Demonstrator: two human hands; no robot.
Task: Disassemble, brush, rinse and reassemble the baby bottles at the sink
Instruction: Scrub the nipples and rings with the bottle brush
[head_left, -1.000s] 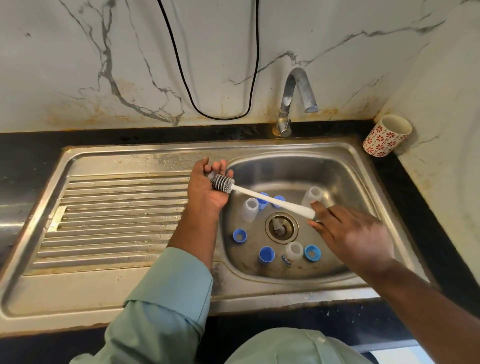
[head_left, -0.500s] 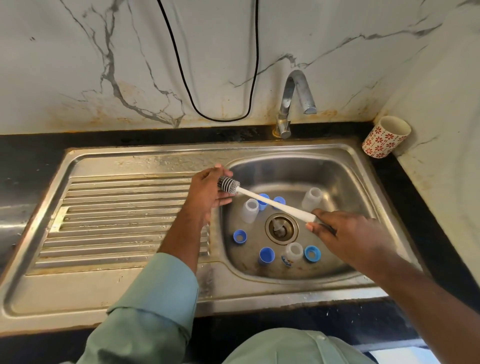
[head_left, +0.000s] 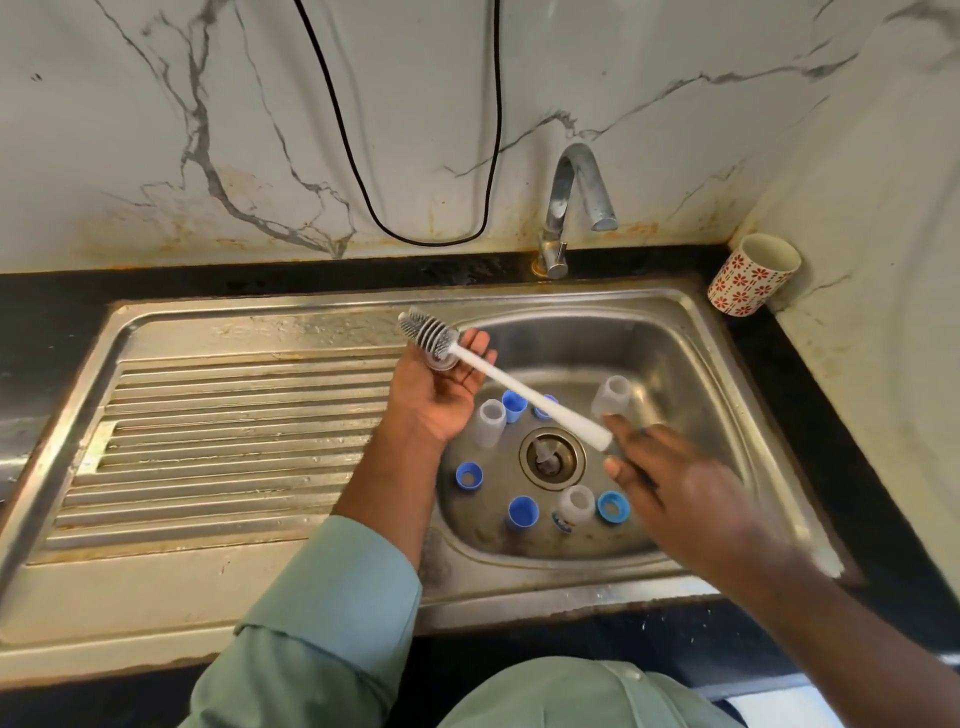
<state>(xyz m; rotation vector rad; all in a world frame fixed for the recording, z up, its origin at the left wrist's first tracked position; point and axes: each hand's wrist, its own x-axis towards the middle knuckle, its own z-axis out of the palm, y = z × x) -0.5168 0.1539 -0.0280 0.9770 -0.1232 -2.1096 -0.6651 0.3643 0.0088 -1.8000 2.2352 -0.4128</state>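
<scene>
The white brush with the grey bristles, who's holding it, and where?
The right hand holds the long white bottle brush by the handle's end. Its grey bristle head pokes through a small clear ring-like part lying in the open left hand.

A stainless steel sink (head_left: 691, 332) is set into a black countertop (head_left: 852, 467). In its basin, three small clear bottles (head_left: 491, 422) and several blue caps and rings (head_left: 469, 475) are scattered around the drain (head_left: 551, 457). The ribbed draining board (head_left: 223, 452) is seen to the left. A flowered cup (head_left: 753, 275) is stood on the countertop's far right corner.
</scene>
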